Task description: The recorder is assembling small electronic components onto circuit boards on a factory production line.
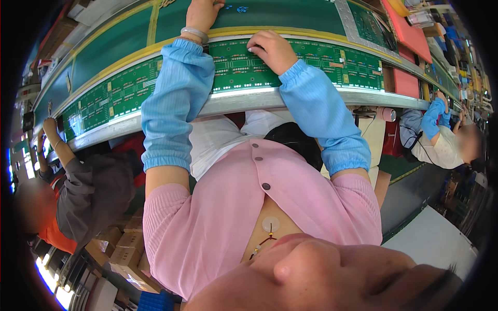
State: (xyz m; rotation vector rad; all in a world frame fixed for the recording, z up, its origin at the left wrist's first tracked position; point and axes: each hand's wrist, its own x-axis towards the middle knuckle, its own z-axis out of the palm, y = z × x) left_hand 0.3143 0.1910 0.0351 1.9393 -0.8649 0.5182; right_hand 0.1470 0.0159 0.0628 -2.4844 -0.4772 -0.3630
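Observation:
My right hand [274, 51] rests over a green circuit board [244, 80] lying in the metal-edged track in front of me. Its fingers are curled, thumb and forefinger together at the board; whatever they hold is too small to make out. Farther off, my left hand [203, 14] reaches to the upper edge of the view, partly cut off. Its bent fingertips are close beside a few small blue components [239, 9] on the green work surface [280, 14]. Rows of small parts are on the board. Blue sleeves cover both forearms.
More populated green boards lie along the track, one on the left [122, 93] and one on the right [358, 70]. A metal rail [238, 99] edges the near side. A person [88, 192] works at the left, another [441, 140] at the right. Red panels [410, 31] stand far right.

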